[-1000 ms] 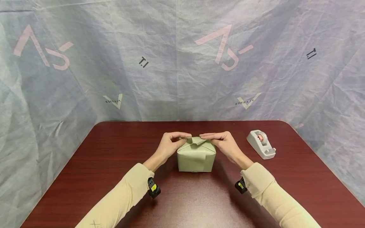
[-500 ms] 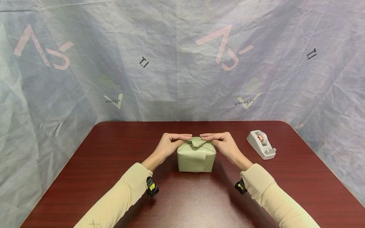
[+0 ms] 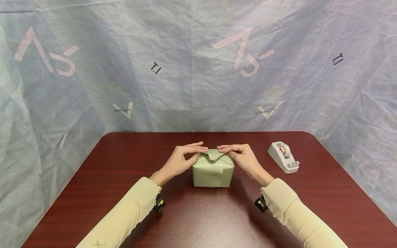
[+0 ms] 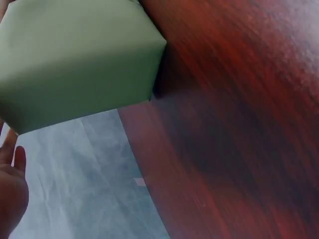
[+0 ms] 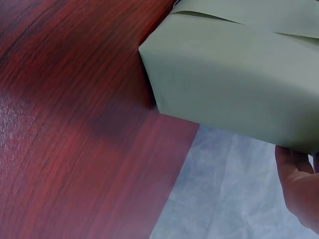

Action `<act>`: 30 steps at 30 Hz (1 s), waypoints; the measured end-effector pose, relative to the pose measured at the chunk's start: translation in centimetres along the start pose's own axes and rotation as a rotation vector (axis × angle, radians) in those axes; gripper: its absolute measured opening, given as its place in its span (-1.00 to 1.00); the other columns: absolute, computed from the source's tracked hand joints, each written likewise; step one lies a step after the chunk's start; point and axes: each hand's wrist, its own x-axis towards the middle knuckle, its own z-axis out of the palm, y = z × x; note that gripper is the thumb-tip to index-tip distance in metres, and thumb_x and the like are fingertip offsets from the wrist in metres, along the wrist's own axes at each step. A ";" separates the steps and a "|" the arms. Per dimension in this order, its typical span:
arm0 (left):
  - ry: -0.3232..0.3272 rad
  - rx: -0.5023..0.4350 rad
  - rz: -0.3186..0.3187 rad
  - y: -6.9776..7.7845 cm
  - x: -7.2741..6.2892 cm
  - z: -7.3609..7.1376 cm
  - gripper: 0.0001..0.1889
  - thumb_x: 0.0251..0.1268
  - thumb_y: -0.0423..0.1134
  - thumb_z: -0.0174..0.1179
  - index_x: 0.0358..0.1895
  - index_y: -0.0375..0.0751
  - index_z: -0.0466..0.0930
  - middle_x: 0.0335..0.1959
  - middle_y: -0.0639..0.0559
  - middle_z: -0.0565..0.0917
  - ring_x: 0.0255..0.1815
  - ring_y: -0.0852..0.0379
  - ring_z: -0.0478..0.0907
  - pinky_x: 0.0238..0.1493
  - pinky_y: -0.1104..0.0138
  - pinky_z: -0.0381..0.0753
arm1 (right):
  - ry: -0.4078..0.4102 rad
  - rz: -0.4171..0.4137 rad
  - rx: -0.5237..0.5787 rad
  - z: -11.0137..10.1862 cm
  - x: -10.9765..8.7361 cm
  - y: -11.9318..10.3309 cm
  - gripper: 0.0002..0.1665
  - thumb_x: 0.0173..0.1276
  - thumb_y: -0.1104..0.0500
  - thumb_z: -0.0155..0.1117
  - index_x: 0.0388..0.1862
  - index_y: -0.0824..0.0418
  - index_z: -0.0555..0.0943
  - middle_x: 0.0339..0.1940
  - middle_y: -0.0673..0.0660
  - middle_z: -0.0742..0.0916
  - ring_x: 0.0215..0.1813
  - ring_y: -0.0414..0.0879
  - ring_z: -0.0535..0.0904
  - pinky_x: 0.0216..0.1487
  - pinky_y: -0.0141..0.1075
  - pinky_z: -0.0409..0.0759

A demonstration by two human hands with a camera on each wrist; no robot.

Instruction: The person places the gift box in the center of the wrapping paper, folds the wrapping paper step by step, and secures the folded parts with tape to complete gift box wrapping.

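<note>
A box wrapped in pale green paper (image 3: 212, 176) stands on the table in the head view, folded paper flaps (image 3: 214, 155) meeting on its top with a small pointed piece at the front. My left hand (image 3: 181, 160) touches the top from the left, fingers mostly straight and one raised above the others. From the right, my right hand (image 3: 245, 159) rests straight fingers on the top, its thumb near the top edge. Both wrist views show the box up close, with part of the left hand (image 4: 12, 191) and the right hand (image 5: 301, 191) at its edge.
To the right on the dark red-brown table (image 3: 130, 162) sits a white tape dispenser (image 3: 283, 157) with a roll in it. Behind the table hangs a grey printed sheet (image 3: 192, 69).
My left hand has shifted slightly left and loosened, one finger lifting. The pointed paper piece lies a little lower than a second ago. The right hand and box have hardly moved.
</note>
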 end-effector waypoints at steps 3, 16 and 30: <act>0.026 0.046 0.063 -0.9 0.0 0.4 -0.68 0.14 -0.58 0.07 -0.08 -0.28 0.65 -0.05 -0.11 0.66 0.17 -0.02 0.48 0.10 0.24 0.47 | -0.003 0.000 -0.001 -0.1 0.0 -0.1 -0.69 0.22 0.49 0.00 -0.17 0.40 0.66 -0.03 0.27 0.67 0.15 0.04 0.53 -0.02 -0.50 0.47; -0.007 0.278 0.208 -1.5 -0.1 0.4 -0.65 0.10 -0.56 0.09 -0.21 -0.06 0.73 -0.04 0.02 0.66 0.09 0.14 0.54 0.20 0.04 0.33 | -0.053 0.024 0.001 -0.3 -0.1 -0.6 -0.71 0.26 0.41 0.00 -0.17 0.34 0.65 0.02 0.26 0.65 0.19 -0.02 0.49 0.00 -0.47 0.42; -0.013 0.305 0.265 -1.1 -0.2 0.3 -0.66 0.09 -0.56 0.12 -0.25 -0.04 0.74 -0.04 0.01 0.66 0.11 0.03 0.53 0.19 0.04 0.36 | -0.114 -0.006 -0.039 -0.6 -0.2 0.0 -0.75 0.28 0.20 0.19 -0.10 0.26 0.62 0.07 0.20 0.63 0.09 -0.11 0.53 -0.11 -0.42 0.49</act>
